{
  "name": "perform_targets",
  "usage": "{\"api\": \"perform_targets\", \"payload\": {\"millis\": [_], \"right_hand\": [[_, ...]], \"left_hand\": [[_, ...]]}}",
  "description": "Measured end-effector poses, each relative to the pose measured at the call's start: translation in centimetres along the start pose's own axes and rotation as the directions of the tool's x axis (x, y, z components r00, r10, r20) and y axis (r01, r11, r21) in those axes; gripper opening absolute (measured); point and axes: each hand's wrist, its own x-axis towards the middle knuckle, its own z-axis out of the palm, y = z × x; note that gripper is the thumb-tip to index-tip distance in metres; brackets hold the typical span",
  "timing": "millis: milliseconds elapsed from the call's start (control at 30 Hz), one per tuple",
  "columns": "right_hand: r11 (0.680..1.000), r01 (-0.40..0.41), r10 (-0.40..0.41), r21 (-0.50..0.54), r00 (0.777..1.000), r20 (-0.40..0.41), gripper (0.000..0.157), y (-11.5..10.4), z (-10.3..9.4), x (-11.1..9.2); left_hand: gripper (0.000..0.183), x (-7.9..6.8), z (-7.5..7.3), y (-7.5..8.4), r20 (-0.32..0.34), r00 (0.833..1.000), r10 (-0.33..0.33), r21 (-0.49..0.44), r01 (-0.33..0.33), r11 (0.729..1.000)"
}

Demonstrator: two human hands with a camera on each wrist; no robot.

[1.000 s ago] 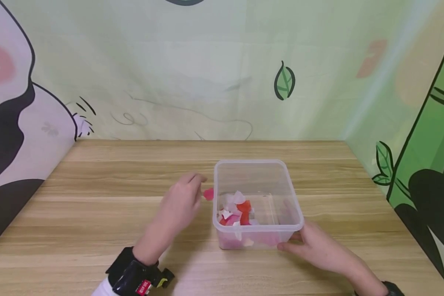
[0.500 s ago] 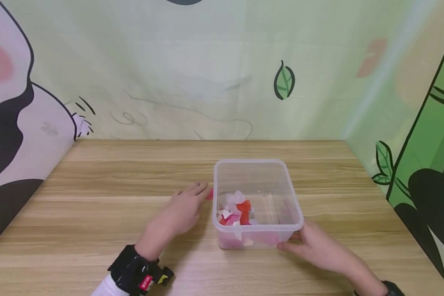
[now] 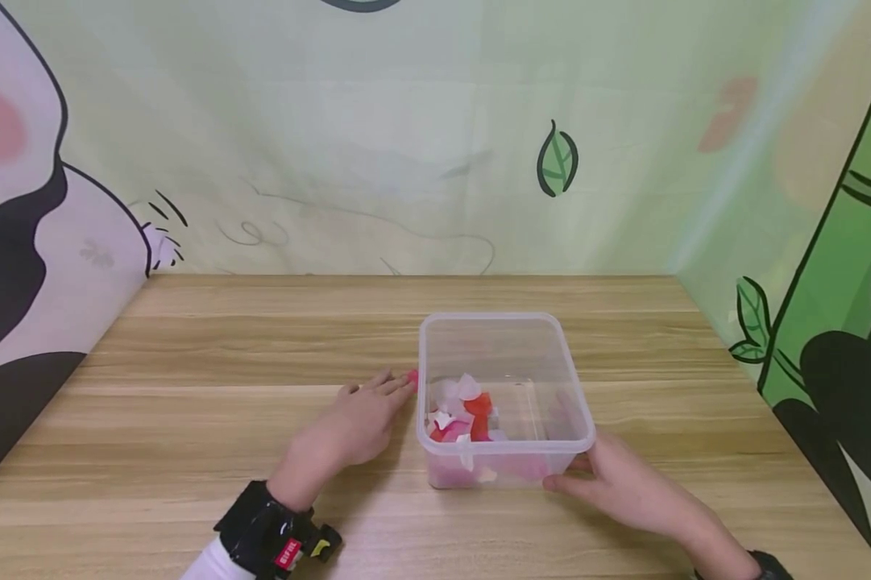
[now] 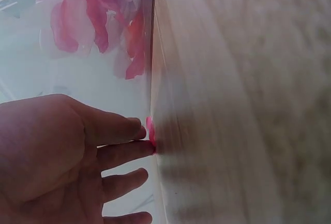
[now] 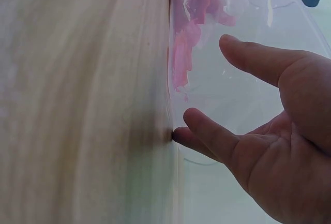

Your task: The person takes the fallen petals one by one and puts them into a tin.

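A clear plastic box (image 3: 508, 447) without a lid stands on the table, with red, pink and white petal-like pieces (image 3: 458, 427) heaped at its left side. Close against the outside of its left wall lies one small pink petal (image 3: 413, 379), partly hidden by fingers. My left hand (image 3: 355, 419) lies low over the table, its fingertips touching that petal; the left wrist view has the same petal (image 4: 151, 131) beside the thumb and a finger. At the box's near right corner, my right hand (image 3: 624, 483) rests against the wall, thumb spread from the relaxed fingers (image 5: 209, 133).
The wood-grain table (image 3: 188, 419) runs back to a printed cloth backdrop (image 3: 319, 145) with cartoon pandas and leaves. Side panels close it in on the left and right. A black wrist strap with a small device (image 3: 275, 528) sits on my left wrist.
My left hand has lowered to the table, its fingers stretching toward the box and covering most of the pink petal. The petal has shifted slightly right. The box and right hand have stayed put.
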Motion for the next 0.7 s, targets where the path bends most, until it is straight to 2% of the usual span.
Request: {"api": "perform_targets", "payload": {"millis": [133,400,567,700], "right_hand": [[1.000,-0.003,0.003,0.004,1.000,0.001,0.072,0.00,0.01,0.01],[1.000,0.006,-0.006,-0.009,1.000,-0.002,0.068,0.11,0.03,0.02],[1.000,0.010,-0.010,-0.015,1.000,-0.006,0.068,0.15,0.04,-0.01],[1.000,0.009,-0.009,-0.003,1.000,-0.002,0.069,0.13,0.04,-0.02]], "left_hand": [[0.044,-0.04,0.00,0.00,-0.024,1.000,0.005,-0.025,-0.005,1.000],[0.024,0.01,-0.28,0.06,-0.156,0.986,0.066,-0.114,-0.085,0.990],[0.006,0.06,-0.41,-0.02,-0.182,0.979,0.091,-0.124,-0.114,0.986],[0.012,0.05,-0.57,-0.03,-0.182,0.979,0.087,-0.134,-0.113,0.985]]}}
